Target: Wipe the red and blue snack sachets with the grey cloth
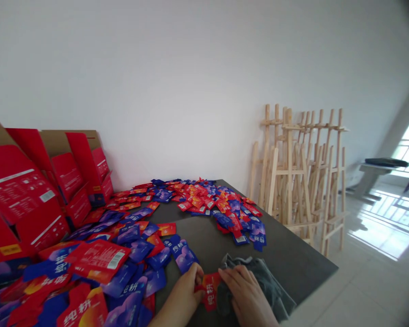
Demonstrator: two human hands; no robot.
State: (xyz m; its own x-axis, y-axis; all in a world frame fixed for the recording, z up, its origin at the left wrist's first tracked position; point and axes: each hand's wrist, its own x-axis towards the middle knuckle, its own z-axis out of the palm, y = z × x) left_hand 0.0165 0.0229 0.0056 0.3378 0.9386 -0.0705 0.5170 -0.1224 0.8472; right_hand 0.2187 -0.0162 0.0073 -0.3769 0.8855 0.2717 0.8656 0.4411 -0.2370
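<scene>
Near the front of the dark table, my left hand (187,294) pinches the left edge of a small red printed packaging sleeve (210,293) with orange patches and white characters. My right hand (242,288) is closed at the sleeve's right side, over a dark grey-green piece of fabric (271,287). The fabric lies crumpled beneath and to the right of that hand. Part of it shows below the right fingers, against the sleeve. A blue-purple sleeve (184,254) lies just beyond my left hand. What is under my right palm is hidden.
Loose red and blue sleeves (129,277) pile up on the left, with another heap (218,202) at the far side. Open red cardboard boxes (41,204) stand along the left. Wooden easels (293,168) lean beyond the right edge of the table (303,259).
</scene>
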